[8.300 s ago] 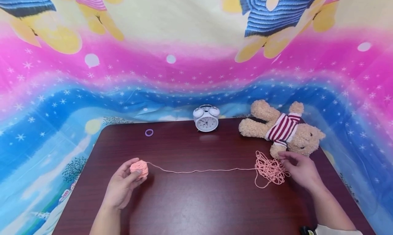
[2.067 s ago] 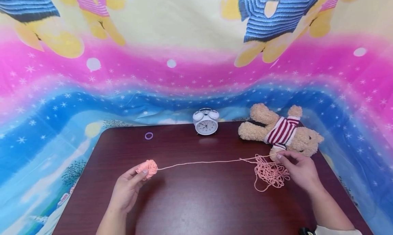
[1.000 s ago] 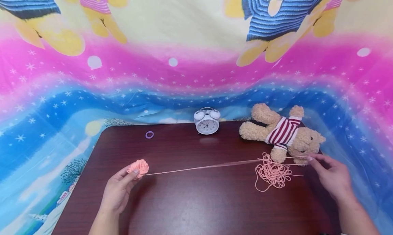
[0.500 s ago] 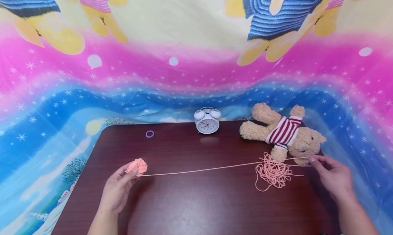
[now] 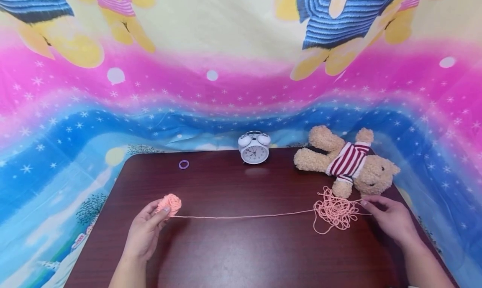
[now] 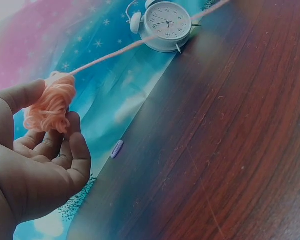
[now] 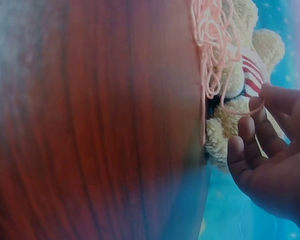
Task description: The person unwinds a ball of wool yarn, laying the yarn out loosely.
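Note:
My left hand holds a small ball of peach yarn between thumb and fingers, raised over the left part of the table. From that ball a single strand runs across to a loose tangle of the same yarn lying on the right side. Just right of the tangle, my right hand pinches a loop of the yarn between thumb and index finger. In the right wrist view, this loop hangs from the fingertips while the other fingers are loosely bent.
A plush bear in a striped shirt lies behind the tangle, one arm touching or very near it. At the back of the brown table stands a white alarm clock. A purple ring lies at the back left. A printed cloth hangs behind.
The right hand first moved right, drawing yarn out of the tangle, then came back left toward it. The strand between ball and tangle went taut and now sags lower. The left hand stays nearly still.

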`<state>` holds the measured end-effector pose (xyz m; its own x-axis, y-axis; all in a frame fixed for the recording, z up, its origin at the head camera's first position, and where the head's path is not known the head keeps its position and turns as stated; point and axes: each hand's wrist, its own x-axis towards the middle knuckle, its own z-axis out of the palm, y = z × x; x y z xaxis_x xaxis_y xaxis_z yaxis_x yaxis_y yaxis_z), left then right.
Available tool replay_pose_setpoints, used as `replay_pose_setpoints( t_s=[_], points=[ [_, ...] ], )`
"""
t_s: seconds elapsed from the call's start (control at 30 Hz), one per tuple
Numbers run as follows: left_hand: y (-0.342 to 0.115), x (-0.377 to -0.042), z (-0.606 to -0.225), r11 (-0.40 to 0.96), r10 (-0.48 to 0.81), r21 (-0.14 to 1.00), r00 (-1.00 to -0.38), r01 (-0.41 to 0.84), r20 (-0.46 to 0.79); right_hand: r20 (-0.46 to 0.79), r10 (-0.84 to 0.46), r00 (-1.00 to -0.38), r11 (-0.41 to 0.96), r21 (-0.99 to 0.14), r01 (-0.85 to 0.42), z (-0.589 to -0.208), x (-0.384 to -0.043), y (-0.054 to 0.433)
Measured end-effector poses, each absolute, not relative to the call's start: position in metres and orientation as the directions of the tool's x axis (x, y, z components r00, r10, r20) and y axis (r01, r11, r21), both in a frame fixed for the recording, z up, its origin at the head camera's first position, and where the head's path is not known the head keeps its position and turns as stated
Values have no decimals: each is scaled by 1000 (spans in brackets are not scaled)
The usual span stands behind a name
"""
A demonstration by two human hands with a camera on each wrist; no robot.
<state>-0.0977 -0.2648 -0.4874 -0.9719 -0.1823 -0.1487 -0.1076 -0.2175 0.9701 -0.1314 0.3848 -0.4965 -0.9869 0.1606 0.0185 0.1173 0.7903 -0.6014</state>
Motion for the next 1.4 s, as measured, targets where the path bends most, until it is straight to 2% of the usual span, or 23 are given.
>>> replay_pose_setpoints(
  t_s=[0.13, 0.37, 0.83, 1.1, 1.4],
  points=[
    [-263, -98, -487, -226, -185, 969, -973, -94, -137, 5, 126, -992, 795, -599, 98, -498, -132, 382],
    [-260, -99, -485, -228, -161, 969, -978, -94, -133, 51, 58, -997, 811, -585, 17, -497, -132, 379],
    [-251, -102, -483, -228, -120, 970, -986, -86, -116, 227, 17, -974, 836, -537, -110, -486, -134, 345],
    [-244, -105, -481, -234, -108, 967, -986, -98, -126, 247, -9, -969, 729, -662, -175, -485, -140, 315],
    [-235, -107, -481, -238, -43, 967, -993, -94, -107, 260, -74, -963, 656, -715, -244, -489, -148, 268]
  ],
)
